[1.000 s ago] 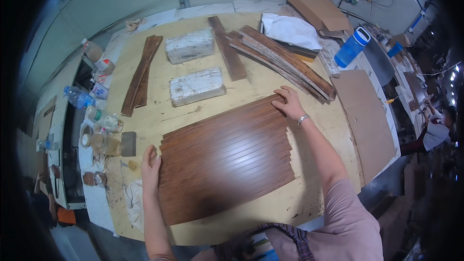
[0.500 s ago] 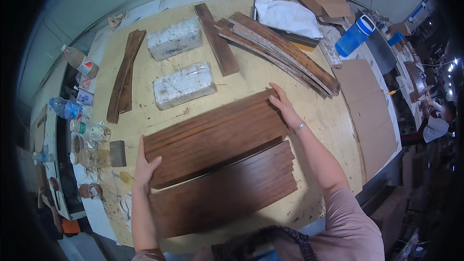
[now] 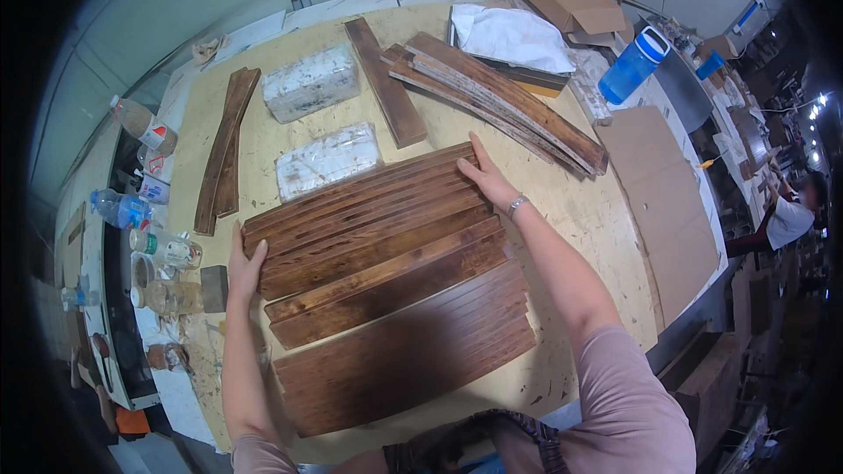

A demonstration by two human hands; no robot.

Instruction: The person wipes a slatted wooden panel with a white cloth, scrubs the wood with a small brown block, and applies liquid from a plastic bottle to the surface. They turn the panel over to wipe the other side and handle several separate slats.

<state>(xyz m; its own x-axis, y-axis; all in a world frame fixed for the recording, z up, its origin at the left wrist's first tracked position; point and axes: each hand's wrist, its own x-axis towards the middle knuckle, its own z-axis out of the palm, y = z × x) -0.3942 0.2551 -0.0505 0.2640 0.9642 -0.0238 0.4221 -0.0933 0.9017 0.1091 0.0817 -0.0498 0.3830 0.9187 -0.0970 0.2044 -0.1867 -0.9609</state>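
Both ends of a row of dark brown wooden strips (image 3: 378, 224) are gripped between my hands. My left hand (image 3: 246, 268) presses on the left end, thumb over the top edge. My right hand (image 3: 487, 177), with a band at the wrist, clasps the far right end. Gaps and stepped edges show between the strips, and the nearest one (image 3: 386, 281) has come apart slightly from the others. Closer to me lies a second, flush row of brown strips (image 3: 408, 347) on the pale yellow tabletop (image 3: 562, 246), partly in shadow.
Two wrapped white blocks (image 3: 312, 83) (image 3: 327, 161) stand beyond the strips. Loose planks lie left (image 3: 226, 149) and far right (image 3: 505, 101). Bottles (image 3: 167, 250) line the left edge. A blue bottle (image 3: 634, 66) and flat cardboard (image 3: 659, 211) are at right. Another person (image 3: 790, 215) works far right.
My hands have moved the held strips away from me and slightly left. Their smooth, tight face has loosened into separate stepped strips. The nearer row stays about where it was.
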